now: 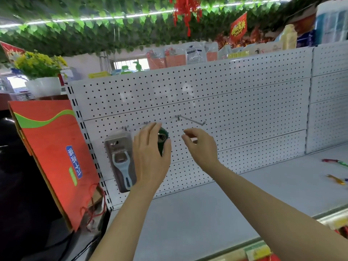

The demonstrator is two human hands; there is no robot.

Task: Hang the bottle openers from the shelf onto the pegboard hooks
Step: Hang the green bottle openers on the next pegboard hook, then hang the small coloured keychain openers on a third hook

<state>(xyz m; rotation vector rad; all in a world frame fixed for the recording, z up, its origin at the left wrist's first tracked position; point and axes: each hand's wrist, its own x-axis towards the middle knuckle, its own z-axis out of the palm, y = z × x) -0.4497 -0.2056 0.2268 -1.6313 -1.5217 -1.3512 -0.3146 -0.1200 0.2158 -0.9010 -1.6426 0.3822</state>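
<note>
My left hand point(150, 153) grips a green bottle opener point(162, 137) against the pegboard point(235, 95). My right hand point(200, 146) hovers beside it, fingers loosely curled, holding nothing. A packaged opener point(121, 159) hangs left. More openers point(336, 171) lie on the shelf point(216, 213).

Both forearms raised forward, left hand point(150, 155) back to camera, fingers curled round a dark green item, right hand point(200, 146) empty, fingers loosely curled
</note>
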